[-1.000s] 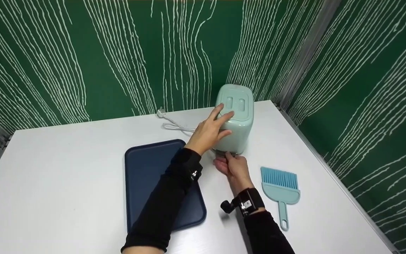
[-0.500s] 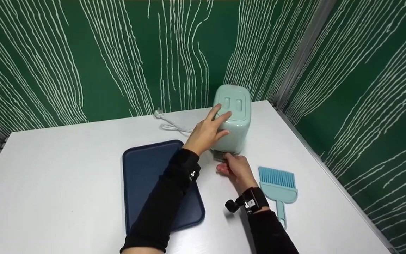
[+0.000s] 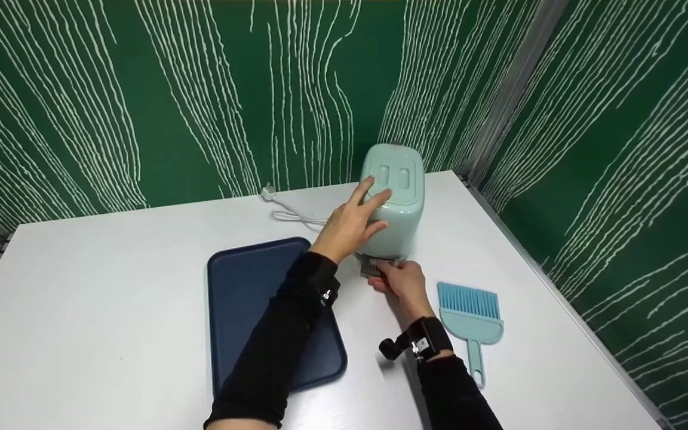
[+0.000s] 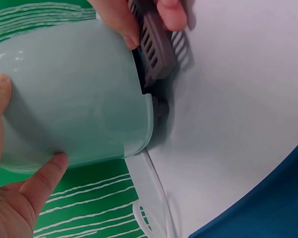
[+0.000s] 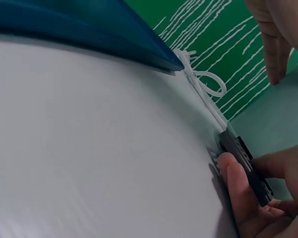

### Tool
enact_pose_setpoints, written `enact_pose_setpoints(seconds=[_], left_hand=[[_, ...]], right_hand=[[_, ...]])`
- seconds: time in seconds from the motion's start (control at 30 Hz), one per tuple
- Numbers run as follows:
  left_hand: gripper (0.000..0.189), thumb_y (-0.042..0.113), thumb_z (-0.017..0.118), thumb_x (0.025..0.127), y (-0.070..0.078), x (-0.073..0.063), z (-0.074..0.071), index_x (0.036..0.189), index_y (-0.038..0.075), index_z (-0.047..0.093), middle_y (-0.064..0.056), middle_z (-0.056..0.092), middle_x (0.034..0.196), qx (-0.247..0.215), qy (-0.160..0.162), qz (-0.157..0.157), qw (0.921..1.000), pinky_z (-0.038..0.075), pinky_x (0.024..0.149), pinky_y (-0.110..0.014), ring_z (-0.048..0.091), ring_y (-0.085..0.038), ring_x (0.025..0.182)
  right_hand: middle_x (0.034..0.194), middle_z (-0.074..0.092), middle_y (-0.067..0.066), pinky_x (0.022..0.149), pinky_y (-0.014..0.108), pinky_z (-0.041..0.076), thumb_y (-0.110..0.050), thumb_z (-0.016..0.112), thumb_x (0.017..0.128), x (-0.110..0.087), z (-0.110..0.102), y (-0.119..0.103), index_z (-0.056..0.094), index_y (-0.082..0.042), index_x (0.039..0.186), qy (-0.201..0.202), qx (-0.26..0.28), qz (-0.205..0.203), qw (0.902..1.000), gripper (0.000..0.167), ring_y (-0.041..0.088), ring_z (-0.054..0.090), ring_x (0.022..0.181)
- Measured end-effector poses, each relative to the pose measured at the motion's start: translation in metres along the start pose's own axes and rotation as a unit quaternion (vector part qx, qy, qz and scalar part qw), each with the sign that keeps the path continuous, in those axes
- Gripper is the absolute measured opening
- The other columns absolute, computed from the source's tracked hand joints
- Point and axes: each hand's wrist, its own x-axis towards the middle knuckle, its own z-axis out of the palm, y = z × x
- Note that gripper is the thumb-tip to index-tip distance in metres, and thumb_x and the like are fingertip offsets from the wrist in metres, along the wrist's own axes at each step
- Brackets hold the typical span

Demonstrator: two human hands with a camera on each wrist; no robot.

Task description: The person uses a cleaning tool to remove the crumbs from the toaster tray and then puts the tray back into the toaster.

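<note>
A mint-green toaster (image 3: 402,230) with a raised two-oval lid stands at the back right of the white table. My left hand (image 3: 344,230) rests on its top and near side with spread fingers (image 4: 52,171). At the base, my right hand (image 3: 405,279) pinches a grey slotted crumb tray (image 3: 369,269) between thumb and fingers. In the left wrist view the crumb tray (image 4: 158,47) sticks partly out from a dark opening under the toaster's edge. The right wrist view has the thumb on one face of the tray (image 5: 246,166) and fingers on the other.
A dark blue serving tray (image 3: 242,310) lies left of the toaster, partly under my left forearm. A blue hand brush (image 3: 472,325) lies to the right. A white cord with plug (image 3: 269,193) lies at the back, before a green wall (image 3: 189,89) with white streaks.
The crumb tray has come further out of the toaster's base, toward me, in my right hand. My left hand has stayed on the toaster. The view has shifted slightly.
</note>
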Motion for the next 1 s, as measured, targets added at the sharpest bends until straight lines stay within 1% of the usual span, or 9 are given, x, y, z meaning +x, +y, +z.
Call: enact_pose_setpoints(seconds=[0.1,0.23,0.33,0.53,0.6,0.7,0.87,0.93,1.0], left_hand=[[0.061,0.039,0.066,0.107,0.0,0.0,0.001,0.163,0.025,0.047,-0.012,0.026,0.178,0.0,0.0,-0.001,1.0,0.057,0.108,-0.052,0.07,-0.043,0.126],[0.061,0.04,0.065,0.107,0.0,0.001,0.002,0.164,0.026,0.046,-0.011,0.025,0.178,0.0,-0.005,-0.005,1.0,0.056,0.109,-0.052,0.069,-0.043,0.128],[0.061,0.041,0.064,0.108,0.001,0.001,0.001,0.164,0.027,0.045,-0.01,0.024,0.179,0.001,-0.01,-0.01,0.9999,0.055,0.11,-0.052,0.068,-0.042,0.13],[0.062,0.042,0.063,0.108,0.001,0.002,0.002,0.165,0.027,0.044,-0.009,0.023,0.179,0.006,-0.013,-0.009,0.9999,0.056,0.109,-0.051,0.069,-0.041,0.128],[0.062,0.042,0.063,0.108,0.001,0.002,0.002,0.165,0.027,0.043,-0.01,0.023,0.179,0.005,-0.014,-0.01,0.9998,0.056,0.109,-0.051,0.069,-0.042,0.128],[0.062,0.042,0.063,0.108,-0.001,0.002,0.002,0.165,0.027,0.043,-0.009,0.022,0.179,0.006,-0.015,-0.011,0.9998,0.055,0.11,-0.051,0.068,-0.042,0.129],[0.062,0.041,0.063,0.108,-0.002,0.001,0.001,0.165,0.027,0.043,-0.009,0.022,0.179,0.006,-0.013,-0.011,0.9998,0.055,0.109,-0.051,0.068,-0.042,0.13],[0.061,0.04,0.063,0.108,-0.002,0.001,0.001,0.165,0.026,0.043,-0.01,0.023,0.179,0.004,-0.012,-0.011,0.9999,0.055,0.109,-0.051,0.068,-0.042,0.129],[0.061,0.04,0.064,0.108,-0.001,0.001,0.001,0.165,0.026,0.044,-0.01,0.023,0.179,0.002,-0.01,-0.011,0.9999,0.055,0.109,-0.052,0.068,-0.042,0.129]], right_hand=[[0.067,0.074,0.007,0.058,0.02,0.061,-0.009,0.065,0.105,0.002,-0.003,0.0,0.066,0.012,0.111,-0.018,0.037,0.016,0.999,0.022,0.009,0.074,0.056],[0.071,0.076,0.009,0.059,0.021,0.061,-0.009,0.065,0.105,0.002,-0.008,0.001,0.065,0.014,0.119,-0.047,0.067,0.032,0.9961,0.027,0.011,0.075,0.059],[0.073,0.077,0.009,0.06,0.021,0.061,-0.01,0.066,0.105,0.001,-0.01,0.001,0.067,0.014,0.12,-0.056,0.066,0.034,0.9957,0.029,0.011,0.075,0.06],[0.07,0.076,0.008,0.057,0.022,0.06,-0.011,0.069,0.103,0.001,-0.009,0.001,0.069,0.012,0.11,-0.057,0.062,0.033,0.9959,0.024,0.011,0.073,0.057],[0.068,0.075,0.007,0.056,0.021,0.06,-0.012,0.071,0.103,0.002,-0.009,0.0,0.07,0.011,0.107,-0.058,0.054,0.034,0.9962,0.023,0.011,0.072,0.055],[0.065,0.073,0.006,0.055,0.021,0.058,-0.015,0.071,0.103,0.002,-0.008,-0.001,0.07,0.009,0.104,-0.056,0.024,0.032,0.9976,0.024,0.009,0.071,0.053],[0.063,0.073,0.003,0.054,0.019,0.056,-0.017,0.068,0.105,0.004,-0.006,-0.001,0.07,0.008,0.107,-0.06,-0.009,0.03,0.9977,0.026,0.008,0.07,0.053],[0.065,0.073,0.004,0.053,0.018,0.056,-0.017,0.067,0.106,0.004,-0.006,-0.001,0.069,0.009,0.11,-0.067,-0.008,0.032,0.9972,0.026,0.009,0.071,0.054],[0.068,0.074,0.005,0.054,0.019,0.057,-0.014,0.065,0.106,0.004,-0.007,0.0,0.067,0.011,0.114,-0.077,0.007,0.037,0.9963,0.026,0.01,0.072,0.056]])
